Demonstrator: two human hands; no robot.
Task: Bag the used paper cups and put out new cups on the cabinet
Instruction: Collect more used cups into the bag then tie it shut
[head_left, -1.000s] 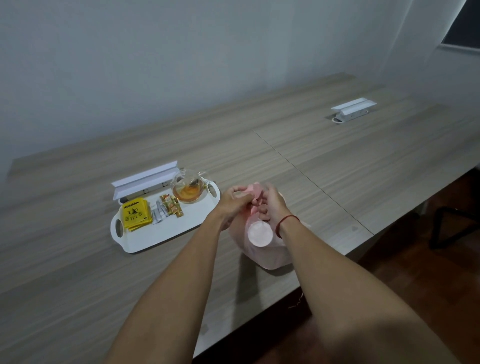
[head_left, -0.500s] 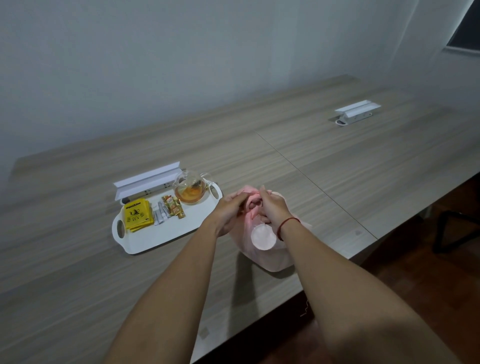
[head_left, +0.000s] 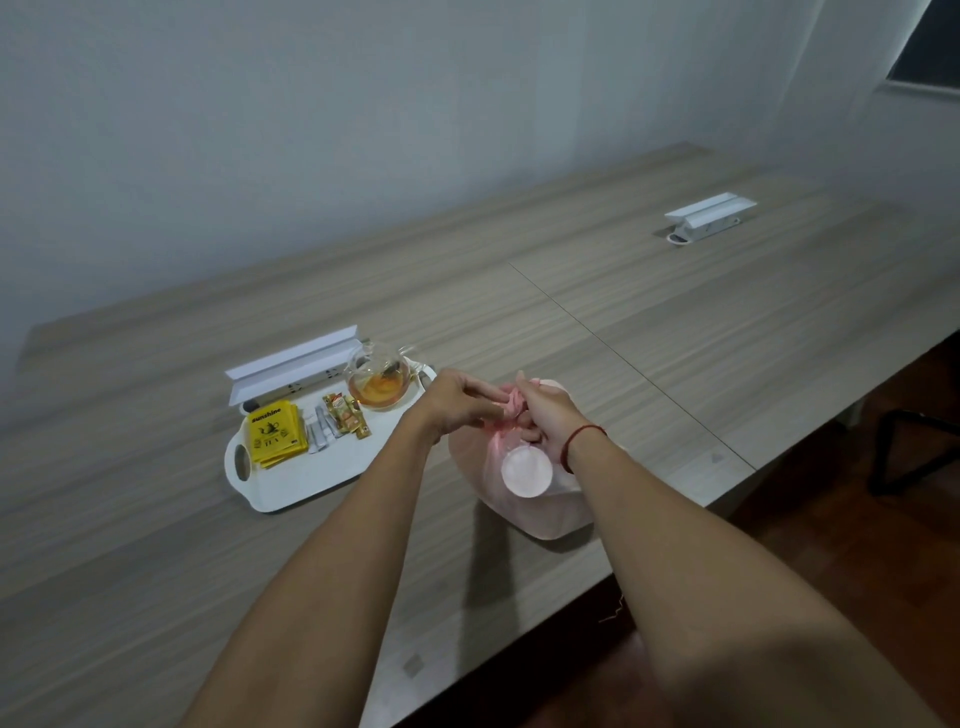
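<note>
A thin pink plastic bag (head_left: 540, 512) stands on the wooden table near its front edge. The round white bottom of a paper cup (head_left: 525, 471) shows through the bag's side. Both hands meet at the bag's twisted top (head_left: 511, 415). My left hand (head_left: 460, 402) pinches the pink handle strip from the left. From the right, my right hand (head_left: 545, 415), with a red cord on its wrist, grips the same gathered top. The rest of the bag's contents are hidden.
Left of the bag lies a white tray (head_left: 291, 486) with yellow tea packets (head_left: 272, 434), sachets (head_left: 337, 426) and a glass teapot (head_left: 378, 382) of amber tea. White pop-up socket boxes (head_left: 293, 366) (head_left: 709, 214) stand on the table. A dark chair base (head_left: 914, 457) is at right on the floor.
The hands have stayed on the bag's top, shifting their grip slightly on the twisted handles. The view has drifted a little; the bag stays in place.
</note>
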